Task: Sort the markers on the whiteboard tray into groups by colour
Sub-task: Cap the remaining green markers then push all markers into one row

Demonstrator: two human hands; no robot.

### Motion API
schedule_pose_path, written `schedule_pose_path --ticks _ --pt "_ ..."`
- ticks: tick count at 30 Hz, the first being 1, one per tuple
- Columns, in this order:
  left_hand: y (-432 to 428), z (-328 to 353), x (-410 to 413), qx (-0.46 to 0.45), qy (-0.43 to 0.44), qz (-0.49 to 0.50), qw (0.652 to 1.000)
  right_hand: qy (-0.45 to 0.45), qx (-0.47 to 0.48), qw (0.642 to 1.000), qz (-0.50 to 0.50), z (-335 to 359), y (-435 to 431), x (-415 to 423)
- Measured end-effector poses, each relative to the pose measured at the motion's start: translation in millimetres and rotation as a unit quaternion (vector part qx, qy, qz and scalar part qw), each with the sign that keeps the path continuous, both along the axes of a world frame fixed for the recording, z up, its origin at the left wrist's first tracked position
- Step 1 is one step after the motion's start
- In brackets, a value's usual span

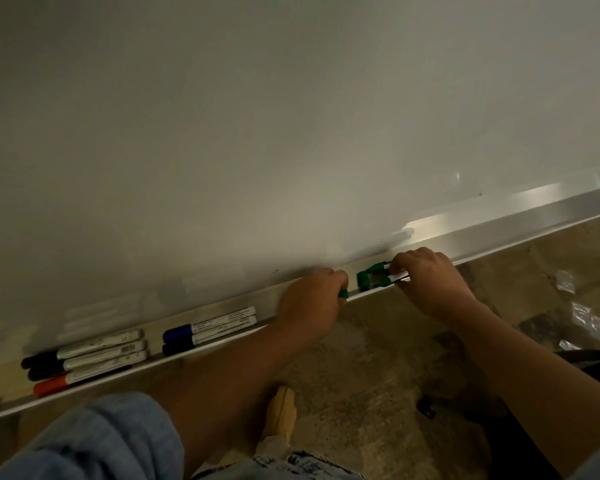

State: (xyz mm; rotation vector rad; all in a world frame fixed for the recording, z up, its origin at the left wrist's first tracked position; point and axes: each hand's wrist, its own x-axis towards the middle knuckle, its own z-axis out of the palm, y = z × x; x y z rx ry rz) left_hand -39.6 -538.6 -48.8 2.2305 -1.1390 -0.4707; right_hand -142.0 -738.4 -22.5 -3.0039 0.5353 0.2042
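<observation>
Left hand (pixel 310 301) is curled over the tray's front lip, its fingers closed round a single green marker (pixel 343 293) of which only the green end peeks out past the knuckles. Right hand (pixel 430 282) sits just beside it to the right and pinches the white barrels of a small bunch of green markers (pixel 363 279), whose caps point left and lie inside the tray; a narrow gap separates the two hands.

Behind them, the whiteboard (pixel 291 116) fills most of the view, blank and dimly lit. Below lies a mottled brownish floor (pixel 361 358). The tray (pixel 499 225) is a long metal ledge running along the board's lower edge and rising towards the right. A blue denim sleeve (pixel 101 441) covers the left upper arm at the bottom of the frame, and a tan shoe (pixel 282 414) stands on the floor between the forearms.

Well to the left of the hands, two blue markers (pixel 208 323) lie side by side in the tray (the nearer cap reads darker). Further left lie two black markers (pixel 97 349) and, touching them on the near side, a red marker (pixel 51 386). All these caps point left.
</observation>
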Motion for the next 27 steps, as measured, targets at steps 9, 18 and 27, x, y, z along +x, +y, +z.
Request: schedule_pose_path --ticks 9,18,27 --pt "56.9 35.0 -3.4 -0.157 0.162 0.12 0.967 -0.194 0.074 0.978 0.037 27.7 32.8 -18.3" --pt "94.9 69.1 -11.6 -0.215 0.194 0.159 0.944 -0.229 0.117 0.966 0.023 49.5 96.5 -28.4" --pt "109.9 77.2 -12.0 -0.241 0.164 0.125 0.948 -0.243 0.13 0.958 0.079 60.3 113.1 -18.1"
